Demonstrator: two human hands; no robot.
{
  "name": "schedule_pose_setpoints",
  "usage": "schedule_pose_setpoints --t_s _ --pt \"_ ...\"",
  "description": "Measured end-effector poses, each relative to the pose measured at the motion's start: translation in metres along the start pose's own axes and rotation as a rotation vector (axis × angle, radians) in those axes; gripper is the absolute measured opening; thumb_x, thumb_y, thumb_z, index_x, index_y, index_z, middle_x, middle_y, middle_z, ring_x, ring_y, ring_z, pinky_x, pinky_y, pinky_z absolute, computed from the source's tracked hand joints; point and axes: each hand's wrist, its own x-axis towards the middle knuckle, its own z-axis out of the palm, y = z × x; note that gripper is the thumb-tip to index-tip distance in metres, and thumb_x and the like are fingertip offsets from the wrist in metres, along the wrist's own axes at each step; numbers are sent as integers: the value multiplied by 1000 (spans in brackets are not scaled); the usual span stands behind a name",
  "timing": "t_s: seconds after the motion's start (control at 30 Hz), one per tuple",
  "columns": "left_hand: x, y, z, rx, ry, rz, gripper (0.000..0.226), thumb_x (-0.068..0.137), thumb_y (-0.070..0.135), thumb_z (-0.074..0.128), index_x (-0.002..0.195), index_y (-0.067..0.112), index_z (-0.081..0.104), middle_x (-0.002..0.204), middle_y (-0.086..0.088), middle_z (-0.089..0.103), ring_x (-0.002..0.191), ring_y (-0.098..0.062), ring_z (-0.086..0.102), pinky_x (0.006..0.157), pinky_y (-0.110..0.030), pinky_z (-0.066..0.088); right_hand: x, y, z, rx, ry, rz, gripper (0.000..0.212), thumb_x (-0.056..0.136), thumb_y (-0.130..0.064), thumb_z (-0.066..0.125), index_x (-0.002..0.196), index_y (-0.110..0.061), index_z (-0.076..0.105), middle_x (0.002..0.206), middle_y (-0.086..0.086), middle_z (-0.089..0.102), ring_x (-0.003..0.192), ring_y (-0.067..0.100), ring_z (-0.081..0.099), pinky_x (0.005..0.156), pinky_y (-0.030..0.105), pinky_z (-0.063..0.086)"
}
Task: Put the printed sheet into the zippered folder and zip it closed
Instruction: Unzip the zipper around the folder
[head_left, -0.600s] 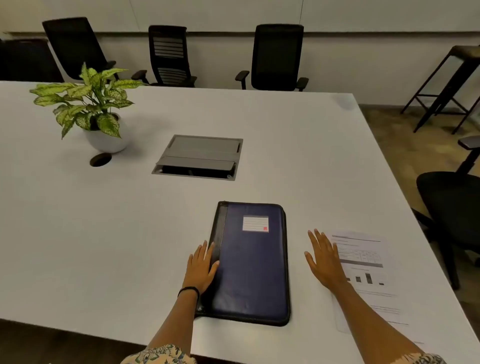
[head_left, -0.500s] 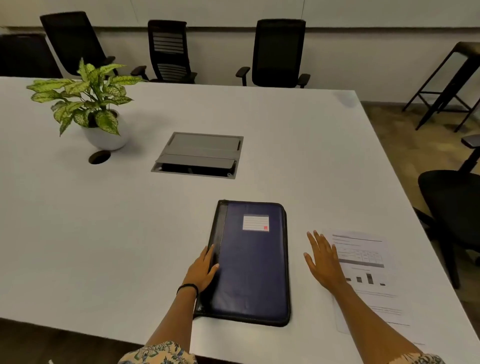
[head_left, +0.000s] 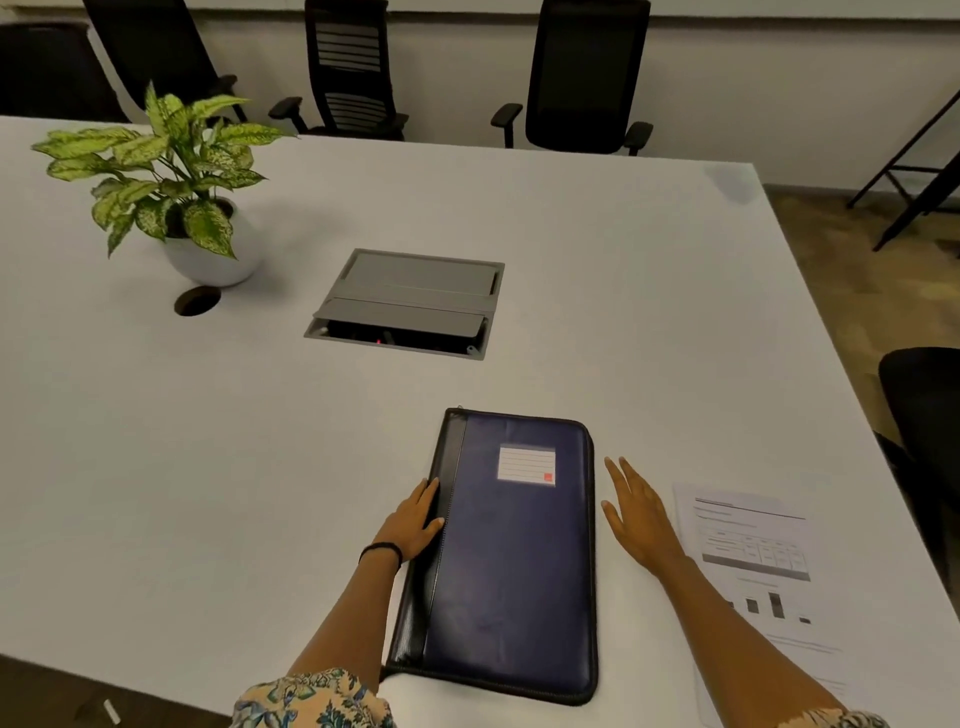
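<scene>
A dark blue zippered folder (head_left: 514, 561) with a white label lies flat and closed on the white table (head_left: 208, 467), near its front edge. My left hand (head_left: 413, 519) rests on the folder's black spine edge, fingers straight along it. My right hand (head_left: 641, 512) is flat with spread fingers just right of the folder, between it and the printed sheet (head_left: 758, 566). The sheet, with a table and bar chart, lies flat at the right; my right forearm covers its near left part.
A grey cable box (head_left: 410, 304) with its lid half raised is set into the table beyond the folder. A potted plant (head_left: 171, 176) stands at the back left beside a cable hole (head_left: 197, 301). Black chairs (head_left: 582, 78) line the far side, another at the right edge.
My left hand has slid closer onto the folder's spine edge. My right hand has drifted left, off the sheet toward the folder. The camera has tilted slightly down.
</scene>
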Motion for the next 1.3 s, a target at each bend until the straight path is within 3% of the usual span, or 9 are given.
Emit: schedule_pose_setpoints --t_s 0.27,0.5,0.63,0.83,1.1,1.3 --pt "58 6 -33 -4 -24 55 66 99 24 43 150 15 3 161 -5 -2 147 -22 17 120 -36 23 67 -26 4 106 -5 -58 56 93 -6 48 143 -12 26 153 13 24 138 30 30 116 43 27" --pt "105 11 -62 -55 -16 79 65 98 21 44 150 12 7 161 -3 6 145 -20 23 119 -33 24 122 -50 17 157 0 -124 43 95 -7 45 137 -11 40 150 12 31 135 28 34 115 43 28" --pt "124 9 -73 -105 19 74 58 98 21 46 148 19 19 155 0 28 113 -26 57 102 -35 43 157 -70 23 224 -52 -176 36 96 -5 42 132 -9 47 145 13 39 132 26 38 113 36 28" --pt "149 3 -85 -158 33 104 46 91 9 58 135 16 45 139 -4 50 101 -28 60 96 -40 48 205 -112 33 297 -183 -235 35 92 3 43 122 -10 55 123 10 58 107 24 56 94 29 43" --pt "173 -1 -97 -235 31 92 32 81 -1 66 111 8 63 117 -12 64 97 -30 63 91 -42 52 242 -154 54 57 -328 -368 37 85 9 45 115 -7 60 124 11 56 116 25 48 96 38 42" --pt "180 -3 -98 -271 5 96 29 79 4 71 106 8 63 114 -12 64 96 -31 61 90 -45 52 256 -160 58 -57 -346 -438 21 86 -2 56 103 -8 66 113 12 54 103 27 50 84 38 46"
